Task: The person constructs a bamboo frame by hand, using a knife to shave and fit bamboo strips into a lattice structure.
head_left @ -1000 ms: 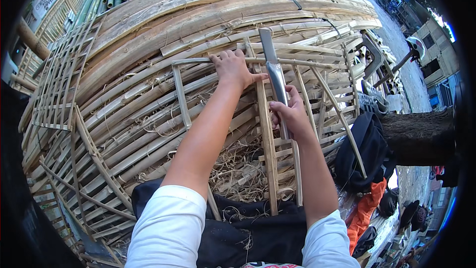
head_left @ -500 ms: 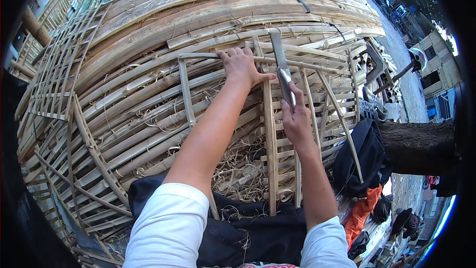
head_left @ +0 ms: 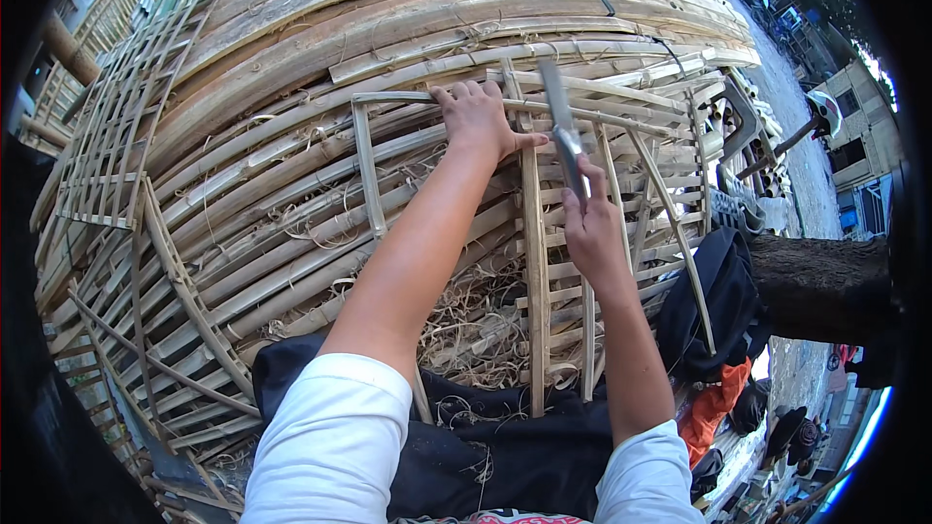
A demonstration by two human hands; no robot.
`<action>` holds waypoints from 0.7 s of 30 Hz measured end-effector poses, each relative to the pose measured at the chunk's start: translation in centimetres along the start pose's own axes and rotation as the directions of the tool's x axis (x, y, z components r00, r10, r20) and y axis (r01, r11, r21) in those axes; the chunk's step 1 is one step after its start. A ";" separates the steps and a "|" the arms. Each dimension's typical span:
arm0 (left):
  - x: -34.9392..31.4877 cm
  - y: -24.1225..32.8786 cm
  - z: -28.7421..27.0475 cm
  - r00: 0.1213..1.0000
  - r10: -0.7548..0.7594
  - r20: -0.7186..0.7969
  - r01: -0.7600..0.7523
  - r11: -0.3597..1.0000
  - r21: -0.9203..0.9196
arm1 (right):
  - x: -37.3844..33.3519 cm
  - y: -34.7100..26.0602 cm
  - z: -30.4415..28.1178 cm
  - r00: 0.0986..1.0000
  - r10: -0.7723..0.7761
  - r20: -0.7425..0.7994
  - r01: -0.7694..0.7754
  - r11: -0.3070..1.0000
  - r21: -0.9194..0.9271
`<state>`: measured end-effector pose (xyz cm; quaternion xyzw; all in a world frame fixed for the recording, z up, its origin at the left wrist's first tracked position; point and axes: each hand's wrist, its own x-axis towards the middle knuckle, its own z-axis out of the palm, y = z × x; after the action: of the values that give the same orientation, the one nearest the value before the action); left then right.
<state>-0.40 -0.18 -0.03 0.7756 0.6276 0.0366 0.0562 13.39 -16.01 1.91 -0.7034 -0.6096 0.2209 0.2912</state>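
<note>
My left hand [head_left: 476, 118] is closed over the top strip [head_left: 393, 97] of a bamboo frame, fingers across it and thumb stretched right by an upright bamboo slat [head_left: 533, 272]. In my right hand [head_left: 595, 233] is a long flat-bladed knife [head_left: 556, 102], its blade pointing up and away, just right of my left thumb. The blade is slightly blurred, and whether it touches the bamboo I cannot tell. Other thin strips [head_left: 670, 223] of the frame slant down to the right.
Split bamboo poles [head_left: 291, 194] lie stacked beneath the frame, with curled shavings [head_left: 471, 330] among them. A woven bamboo lattice [head_left: 116, 126] leans at the left. Dark cloth [head_left: 714, 301] and orange cloth [head_left: 715, 408] lie at right, near a thick trunk [head_left: 825, 281].
My right hand and the knife have shifted slightly right, and the blade is now blurred. My left hand keeps its place on the strip.
</note>
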 end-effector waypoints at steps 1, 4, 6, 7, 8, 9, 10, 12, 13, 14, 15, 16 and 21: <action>0.0 0.0 0.3 1.000 0.001 0.005 -0.001 1.000 -0.001 | 0.0 0.7 0.1 0.998 0.048 0.044 -0.045 0.997 -0.060; 0.2 -0.5 0.4 1.000 -0.011 0.003 0.011 1.000 0.006 | 0.1 -0.1 -0.3 0.998 -0.056 -0.019 0.055 0.996 -0.065; 0.1 0.0 -0.4 1.000 -0.004 0.007 0.004 1.000 0.000 | 0.2 -0.2 -0.7 0.998 -0.049 -0.039 0.048 0.999 -0.024; 0.0 0.1 -0.3 1.000 0.001 0.021 -0.001 1.000 0.003 | 0.3 1.1 0.1 0.995 -0.083 -0.050 0.080 0.995 -0.056; 0.1 0.2 0.1 1.000 0.001 0.026 -0.001 1.000 0.004 | 0.3 2.3 0.9 0.991 -0.117 -0.059 0.111 0.990 -0.089; 0.4 -0.3 0.8 1.000 -0.005 0.008 0.005 1.000 0.008 | 0.4 2.8 1.7 0.987 -0.149 -0.067 0.141 0.983 -0.115; 0.6 -0.5 0.7 1.000 -0.013 -0.019 0.013 1.000 0.007 | 0.4 0.8 0.6 0.996 -0.086 0.002 0.086 0.991 -0.106; 0.2 -0.5 0.5 1.000 -0.009 -0.017 0.009 1.000 0.006 | 0.0 -0.5 0.1 0.993 -0.103 -0.057 0.101 0.994 -0.038; -0.1 -0.3 0.3 1.000 -0.002 -0.014 0.003 1.000 0.004 | -0.2 -0.6 0.1 0.987 -0.113 -0.117 0.117 0.993 0.028; 0.3 -0.3 0.6 1.000 -0.006 -0.012 0.006 1.000 0.002 | -0.2 0.1 0.6 0.973 -0.156 -0.172 0.165 0.986 0.036; 0.6 -0.2 1.0 0.999 -0.008 -0.040 0.009 1.000 0.012 | -0.1 1.0 1.1 0.975 -0.151 -0.165 0.159 0.987 0.037; 0.8 0.0 1.1 0.997 -0.002 -0.072 0.003 1.000 0.018 | 0.2 1.8 1.4 0.981 -0.157 -0.112 0.149 0.986 -0.076; 0.0 -0.3 0.5 1.000 0.005 -0.015 -0.005 1.000 0.010 | 0.1 0.1 0.5 0.988 -0.113 -0.109 0.112 0.994 -0.014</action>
<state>-0.57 -0.13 -0.59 0.7771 0.6263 0.0397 0.0475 13.14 -15.81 1.50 -0.6801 -0.6323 0.1630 0.3334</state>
